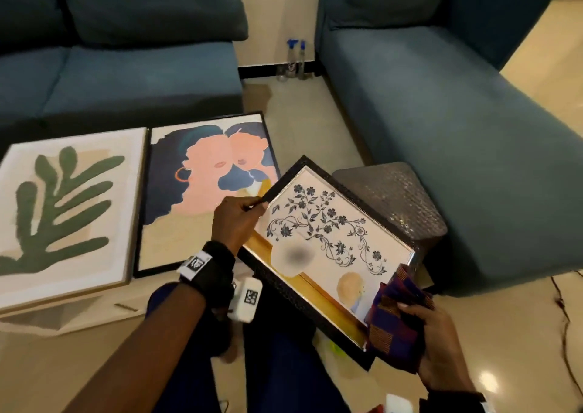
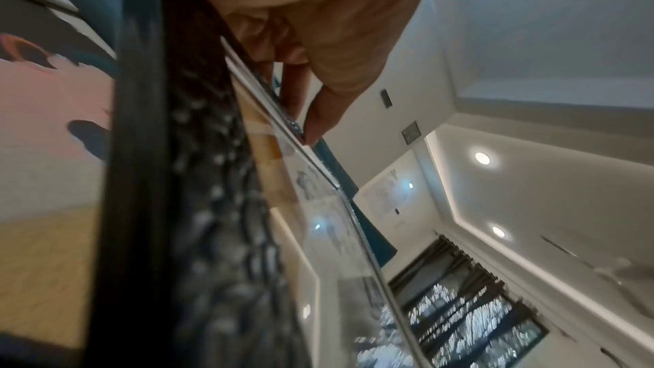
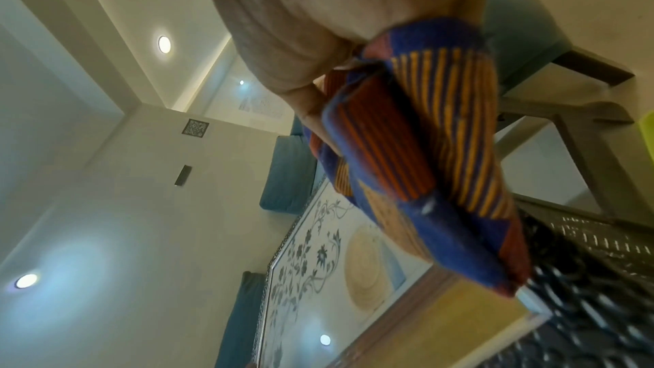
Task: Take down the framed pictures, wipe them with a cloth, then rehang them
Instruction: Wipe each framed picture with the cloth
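left hand (image 1: 237,220): pinching the floral picture (image 1: 328,248) by its edge
right hand (image 1: 441,346): clutching striped cloth (image 1: 396,315), hiding the frame's corner
left wrist view: blurry

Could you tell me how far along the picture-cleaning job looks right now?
Done: three pictures are down; the leaf print and the faces print lie flat by the sofa. In hand: the left hand holds the floral picture while the right hand grips the cloth at its corner. Left: wiping and rehanging.
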